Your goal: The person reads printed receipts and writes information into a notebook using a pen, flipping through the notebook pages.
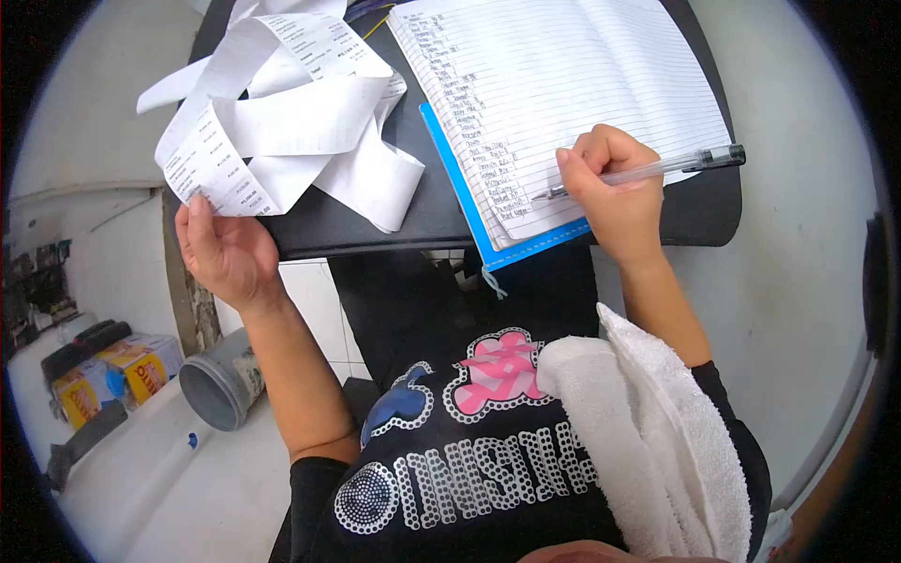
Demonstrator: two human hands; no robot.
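A long printed paper receipt (300,127) lies in loops over the left part of the black table, and my left hand (225,249) pinches its lower left end. An open lined notebook (563,84) rests at the right, with a column of handwriting down its left side and a blue cover (455,178) showing beneath. My right hand (615,188) holds a clear pen (680,166) over the lower part of the page. The pen's tip is close to the last handwritten lines.
The black table's front edge (375,251) runs below the papers. A grey bucket (211,387) lies on its side at the lower left, near yellow and white boxes (141,366). A white towel (648,432) hangs over my shoulder.
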